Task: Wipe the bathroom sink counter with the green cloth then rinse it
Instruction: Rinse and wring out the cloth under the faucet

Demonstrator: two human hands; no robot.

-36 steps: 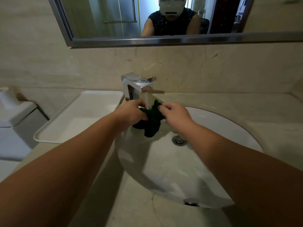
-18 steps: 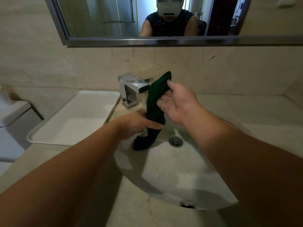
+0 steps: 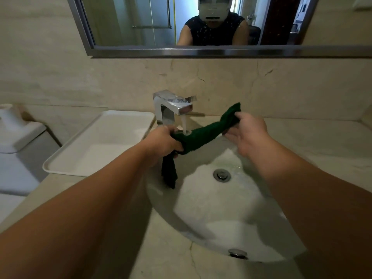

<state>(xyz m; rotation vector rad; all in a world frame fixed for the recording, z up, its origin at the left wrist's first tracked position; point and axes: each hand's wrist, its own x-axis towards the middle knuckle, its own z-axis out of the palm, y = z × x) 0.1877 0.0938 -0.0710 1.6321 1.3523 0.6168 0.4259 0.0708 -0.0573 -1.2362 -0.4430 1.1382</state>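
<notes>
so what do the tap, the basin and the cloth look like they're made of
Tap: metal, probably chrome-plated, given its mirror-bright angular faces. Basin: likely glazed ceramic, white and glossy with soft highlights. Green cloth: soft woven fabric, maybe terry or microfibre; it bunches and hangs limp.

Quick count from where I'm standing — two hands (left hand (image 3: 163, 142), right hand (image 3: 249, 135)), one green cloth (image 3: 203, 135) mid-frame, one tap (image 3: 171, 104), one sink (image 3: 201, 210) with one drain (image 3: 222, 174) plus one overflow hole (image 3: 237, 253) at the bottom, one white tray (image 3: 100, 143) centre-left, one mirror (image 3: 141, 21) up top.
</notes>
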